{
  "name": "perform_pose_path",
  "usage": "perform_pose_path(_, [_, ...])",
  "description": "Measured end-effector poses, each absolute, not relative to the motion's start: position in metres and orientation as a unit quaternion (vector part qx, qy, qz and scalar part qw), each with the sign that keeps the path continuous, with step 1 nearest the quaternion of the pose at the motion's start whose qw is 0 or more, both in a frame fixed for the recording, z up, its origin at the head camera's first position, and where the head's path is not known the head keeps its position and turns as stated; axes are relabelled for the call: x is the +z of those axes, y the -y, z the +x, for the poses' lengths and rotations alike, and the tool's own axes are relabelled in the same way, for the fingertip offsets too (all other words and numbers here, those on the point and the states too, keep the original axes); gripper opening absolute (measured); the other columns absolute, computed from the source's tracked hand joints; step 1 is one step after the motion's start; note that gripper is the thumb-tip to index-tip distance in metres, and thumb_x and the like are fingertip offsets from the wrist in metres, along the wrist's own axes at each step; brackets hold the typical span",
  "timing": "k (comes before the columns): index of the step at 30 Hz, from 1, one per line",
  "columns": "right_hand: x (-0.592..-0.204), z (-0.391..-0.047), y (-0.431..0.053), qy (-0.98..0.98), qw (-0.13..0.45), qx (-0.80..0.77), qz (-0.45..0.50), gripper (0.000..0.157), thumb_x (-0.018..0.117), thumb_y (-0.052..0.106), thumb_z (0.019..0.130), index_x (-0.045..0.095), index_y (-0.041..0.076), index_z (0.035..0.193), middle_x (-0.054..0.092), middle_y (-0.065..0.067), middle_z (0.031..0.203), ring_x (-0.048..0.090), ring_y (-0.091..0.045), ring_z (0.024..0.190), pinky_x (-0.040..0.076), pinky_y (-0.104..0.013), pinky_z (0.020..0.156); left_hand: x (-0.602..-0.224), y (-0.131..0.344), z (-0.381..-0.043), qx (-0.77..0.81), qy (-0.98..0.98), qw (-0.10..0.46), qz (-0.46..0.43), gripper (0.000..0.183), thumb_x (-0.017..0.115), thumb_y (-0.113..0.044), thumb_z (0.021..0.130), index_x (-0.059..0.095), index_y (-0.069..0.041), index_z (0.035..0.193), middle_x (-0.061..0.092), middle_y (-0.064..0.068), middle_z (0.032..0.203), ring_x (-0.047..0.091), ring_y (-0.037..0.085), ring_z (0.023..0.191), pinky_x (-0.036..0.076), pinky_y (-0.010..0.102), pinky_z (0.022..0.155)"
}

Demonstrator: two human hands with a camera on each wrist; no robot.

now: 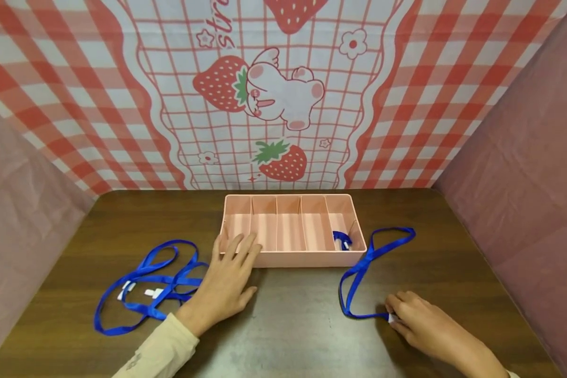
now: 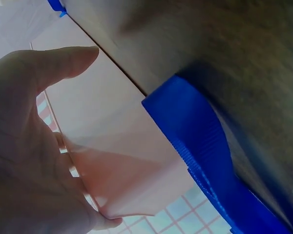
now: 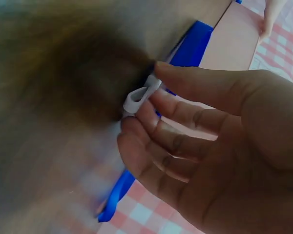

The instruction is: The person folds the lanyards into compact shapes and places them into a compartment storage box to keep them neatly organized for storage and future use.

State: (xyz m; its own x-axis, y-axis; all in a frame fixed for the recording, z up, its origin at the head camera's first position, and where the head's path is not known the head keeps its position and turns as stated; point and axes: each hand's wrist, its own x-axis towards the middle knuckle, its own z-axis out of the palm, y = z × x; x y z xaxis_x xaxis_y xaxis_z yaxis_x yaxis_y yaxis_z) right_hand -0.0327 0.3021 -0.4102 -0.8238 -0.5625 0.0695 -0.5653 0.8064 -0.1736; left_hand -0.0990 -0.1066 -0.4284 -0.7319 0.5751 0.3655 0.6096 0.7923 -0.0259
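My right hand (image 1: pixel 425 323) pinches the white plastic clip (image 3: pixel 136 101) of a blue lanyard (image 1: pixel 354 283) between thumb and fingers, close over the table. The strap trails from the clip in loops up to the right front corner of a pink divided tray (image 1: pixel 307 259). My left hand (image 1: pixel 224 289) rests with fingers spread over the tray's front left rim, its thumb apart from them. In the tray's rightmost compartment lies a small blue lanyard piece (image 1: pixel 342 237) with a white part. The left wrist view shows blue strap (image 2: pixel 195 126) in front of the tray wall.
Left of the tray, beside my left forearm, more blue lanyard (image 1: pixel 123 329) lies in tangled loops with white clips (image 1: pixel 154 293). The dark wooden table (image 1: pixel 293 336) meets a strawberry-patterned cloth (image 1: pixel 283 94) behind the tray. Pink cloth walls (image 1: pixel 524 157) stand at both sides.
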Motion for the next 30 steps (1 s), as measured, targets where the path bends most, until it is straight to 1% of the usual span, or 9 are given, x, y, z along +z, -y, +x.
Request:
perform_pose_path(5, [-0.416, -0.036, -0.294, 0.942, 0.075, 0.075, 0.319, 0.029, 0.077, 0.0, 0.078, 0.053, 0.017, 0.079, 0.042, 0.011, 0.077, 0.047, -0.011, 0.069, 0.042, -0.03, 0.057, -0.43, 0.106, -0.1, -0.055, 0.928, 0.182, -0.32, 0.085, 0.086, -0.038, 0.073, 0.046, -0.006, 0.14, 0.036, 0.016, 0.154, 0.034, 0.037, 0.139, 0.019, 0.069, 0.11])
perform_pose_path(10, [-0.407, -0.038, -0.283, 0.933, 0.107, 0.097, 0.33, 0.028, 0.074, -0.001, 0.081, 0.052, 0.017, 0.081, 0.042, 0.014, 0.074, 0.045, -0.003, 0.065, 0.041, -0.026, 0.054, -0.426, 0.105, -0.102, -0.08, 0.928, 0.185, -0.314, 0.089, 0.084, -0.039, 0.076, 0.04, -0.009, 0.148, 0.032, 0.017, 0.157, 0.031, 0.038, 0.141, 0.018, 0.07, 0.11])
perform_pose_path(13, [-0.393, -0.04, -0.275, 0.916, 0.149, 0.115, 0.353, 0.016, 0.057, 0.013, 0.101, 0.059, 0.014, 0.086, 0.041, 0.015, 0.074, 0.039, 0.001, 0.064, 0.036, -0.019, 0.052, -0.42, 0.099, -0.098, -0.105, 0.922, 0.208, -0.308, 0.089, 0.08, -0.041, 0.082, 0.035, -0.011, 0.153, 0.028, 0.02, 0.158, 0.024, 0.041, 0.145, 0.018, 0.071, 0.11])
perform_pose_path(17, [-0.368, -0.038, -0.256, 0.888, 0.216, 0.115, 0.39, 0.054, 0.02, 0.029, 0.11, 0.07, 0.011, 0.099, 0.048, 0.01, 0.082, 0.043, -0.002, 0.071, 0.038, -0.018, 0.057, -0.407, 0.075, -0.079, -0.122, 0.899, 0.244, -0.344, 0.069, 0.062, -0.044, 0.095, 0.041, -0.009, 0.149, 0.03, 0.02, 0.157, 0.024, 0.04, 0.146, 0.024, 0.066, 0.111])
perform_pose_path(20, [-0.347, -0.034, -0.236, 0.878, 0.213, 0.13, 0.408, 0.048, 0.025, 0.029, 0.111, 0.068, 0.01, 0.119, 0.059, 0.005, 0.099, 0.056, -0.007, 0.085, 0.048, -0.021, 0.069, -0.389, 0.051, -0.062, -0.159, 0.866, 0.249, -0.403, 0.054, 0.052, -0.043, 0.101, 0.051, -0.007, 0.141, 0.039, 0.016, 0.151, 0.035, 0.034, 0.139, 0.034, 0.054, 0.109])
perform_pose_path(23, [-0.329, -0.031, -0.218, 0.874, 0.169, 0.177, 0.42, 0.035, 0.041, 0.03, 0.109, 0.058, 0.012, 0.134, 0.062, 0.007, 0.116, 0.06, -0.007, 0.098, 0.05, -0.02, 0.08, -0.369, 0.032, -0.051, -0.22, 0.829, 0.238, -0.455, 0.041, 0.057, -0.035, 0.1, 0.059, -0.007, 0.129, 0.053, 0.009, 0.136, 0.047, 0.023, 0.126, 0.041, 0.039, 0.1])
perform_pose_path(26, [-0.319, -0.033, -0.204, 0.855, 0.154, 0.24, 0.434, 0.036, 0.051, 0.028, 0.105, 0.053, 0.011, 0.137, 0.062, 0.007, 0.118, 0.062, -0.006, 0.097, 0.049, -0.015, 0.081, -0.353, 0.022, -0.05, -0.278, 0.802, 0.227, -0.478, 0.027, 0.066, -0.025, 0.096, 0.062, -0.008, 0.117, 0.062, 0.0, 0.114, 0.055, 0.012, 0.108, 0.043, 0.026, 0.088])
perform_pose_path(28, [-0.317, -0.037, -0.198, 0.833, 0.173, 0.279, 0.445, 0.038, 0.053, 0.028, 0.104, 0.054, 0.006, 0.136, 0.064, 0.001, 0.119, 0.064, -0.01, 0.097, 0.049, -0.015, 0.082, -0.348, 0.019, -0.051, -0.312, 0.788, 0.224, -0.481, 0.021, 0.07, -0.017, 0.092, 0.062, -0.008, 0.11, 0.063, -0.004, 0.102, 0.057, 0.008, 0.098, 0.043, 0.021, 0.083])
perform_pose_path(30, [-0.32, -0.042, -0.195, 0.815, 0.209, 0.313, 0.44, 0.044, 0.054, 0.031, 0.103, 0.054, 0.0, 0.134, 0.066, -0.001, 0.113, 0.065, -0.01, 0.092, 0.05, -0.016, 0.079, -0.345, 0.019, -0.054, -0.349, 0.775, 0.22, -0.478, 0.023, 0.07, -0.009, 0.091, 0.062, -0.007, 0.113, 0.064, -0.004, 0.099, 0.057, 0.007, 0.092, 0.044, 0.017, 0.081])
